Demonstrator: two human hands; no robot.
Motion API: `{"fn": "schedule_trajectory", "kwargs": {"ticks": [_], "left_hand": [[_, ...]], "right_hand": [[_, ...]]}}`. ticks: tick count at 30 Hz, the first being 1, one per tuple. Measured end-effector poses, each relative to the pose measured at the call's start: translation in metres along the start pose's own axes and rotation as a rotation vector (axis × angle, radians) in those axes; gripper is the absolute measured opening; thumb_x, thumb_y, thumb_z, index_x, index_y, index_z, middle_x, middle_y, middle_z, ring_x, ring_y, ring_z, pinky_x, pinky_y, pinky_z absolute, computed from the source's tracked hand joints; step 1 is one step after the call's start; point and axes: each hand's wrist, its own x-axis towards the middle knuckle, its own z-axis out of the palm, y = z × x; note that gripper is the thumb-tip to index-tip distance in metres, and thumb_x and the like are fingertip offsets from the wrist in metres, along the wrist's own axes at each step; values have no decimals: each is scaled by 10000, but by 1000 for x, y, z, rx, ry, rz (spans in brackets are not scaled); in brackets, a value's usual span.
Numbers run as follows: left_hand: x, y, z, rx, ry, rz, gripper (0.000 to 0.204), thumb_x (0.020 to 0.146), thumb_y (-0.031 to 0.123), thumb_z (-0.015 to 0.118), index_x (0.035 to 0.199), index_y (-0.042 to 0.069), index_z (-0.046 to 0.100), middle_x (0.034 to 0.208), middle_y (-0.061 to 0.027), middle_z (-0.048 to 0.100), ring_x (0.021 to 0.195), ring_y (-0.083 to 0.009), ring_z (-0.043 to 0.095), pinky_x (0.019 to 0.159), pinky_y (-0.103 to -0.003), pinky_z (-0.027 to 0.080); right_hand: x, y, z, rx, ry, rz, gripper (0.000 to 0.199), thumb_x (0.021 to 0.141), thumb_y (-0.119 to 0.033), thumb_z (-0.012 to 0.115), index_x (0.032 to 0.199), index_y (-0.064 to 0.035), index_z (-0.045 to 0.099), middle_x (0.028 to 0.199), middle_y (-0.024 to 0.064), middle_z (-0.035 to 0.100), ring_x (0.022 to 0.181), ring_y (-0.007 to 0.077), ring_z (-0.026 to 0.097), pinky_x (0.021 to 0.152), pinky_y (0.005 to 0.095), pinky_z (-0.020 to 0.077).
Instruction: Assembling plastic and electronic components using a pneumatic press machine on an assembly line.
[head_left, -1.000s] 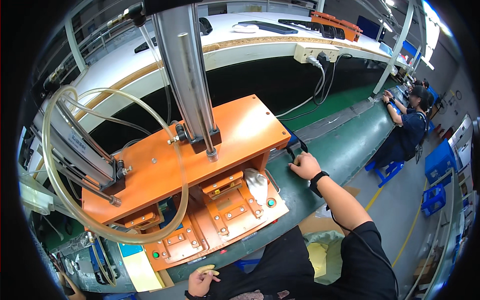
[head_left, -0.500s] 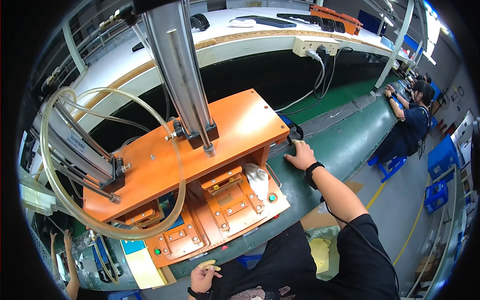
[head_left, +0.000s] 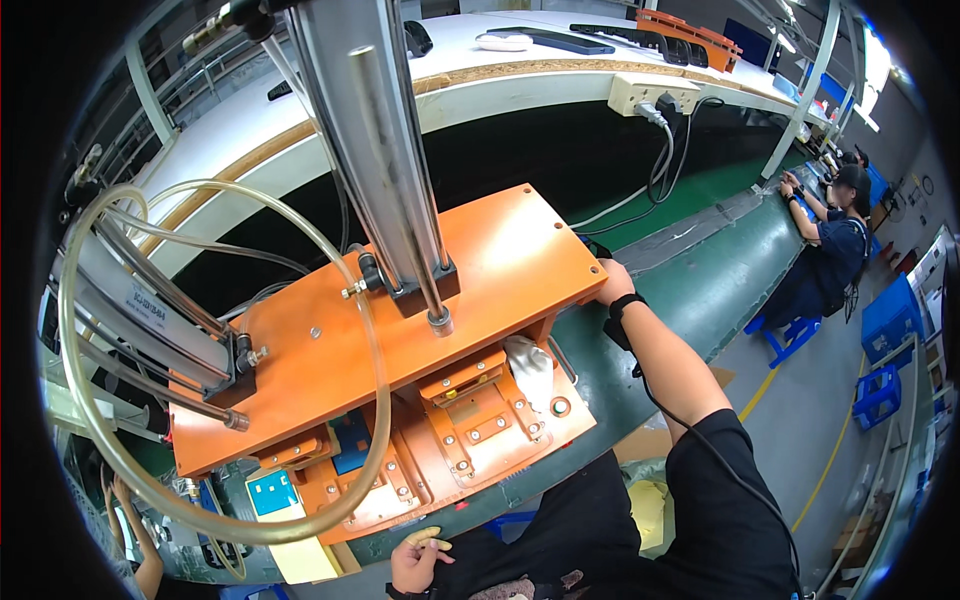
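Observation:
My right hand point(head_left: 614, 283) reaches to the right end of the orange press point(head_left: 490, 255), its fingers hidden behind the top plate. What it touches there cannot be made out. My left hand point(head_left: 414, 565) is low in front of the press, near my lap. Its fingers are curled together with pale yellow finger covers on them, and no object shows in them. Under the press plate lie orange fixtures point(head_left: 480, 425) with screws and small blocks. A crumpled white cloth point(head_left: 530, 370) hangs by the right fixture. A blue flat piece point(head_left: 350, 443) sits at the left fixture.
Two upright cylinders point(head_left: 365, 130) and a looping clear hose point(head_left: 75, 340) rise over the press. It stands on a green belt point(head_left: 690, 290). A power strip point(head_left: 650, 97) is on the white shelf edge beyond. Another person point(head_left: 825, 240) sits far right; someone's arms point(head_left: 140, 530) show lower left.
My right hand has moved from the belt beside a dark item to behind the press's right end. My left hand stays low, fingers still curled. The view has shifted slightly.

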Motion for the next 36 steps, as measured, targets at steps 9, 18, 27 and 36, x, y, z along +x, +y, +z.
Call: {"fn": "schedule_trajectory", "kwargs": {"ticks": [9,18,27,36], "left_hand": [[10,10,2,-49,-73,3,271,991,58,471,1236,-37,536,937,-144,688,695,-169,659,671,-294,547],[1,22,2,-117,7,-11,265,979,43,470,1209,-79,515,932,-193,672,764,-235,679,682,-351,598],[5,24,2,-147,-23,-61,253,967,2,473,1204,-69,525,935,-175,672,772,-208,670,679,-319,594],[11,30,14,-19,47,-35,248,970,35,462,1186,-66,531,869,-193,683,622,-239,669,607,-321,573]], "right_hand": [[41,68,56,159,-42,-212,644,791,-280,695,1346,-31,485,1247,199,595,1158,361,563,992,422,440],[-59,3,-4,345,-157,-217,460,837,-228,679,1198,42,587,1180,235,617,1115,346,597,960,374,469],[-212,15,-40,482,-245,-52,401,856,-218,693,1190,-16,606,1048,120,650,971,204,612,851,316,490],[-74,-12,-30,451,-417,-130,334,827,-284,685,971,17,685,1122,179,644,944,225,623,797,342,497]]}}
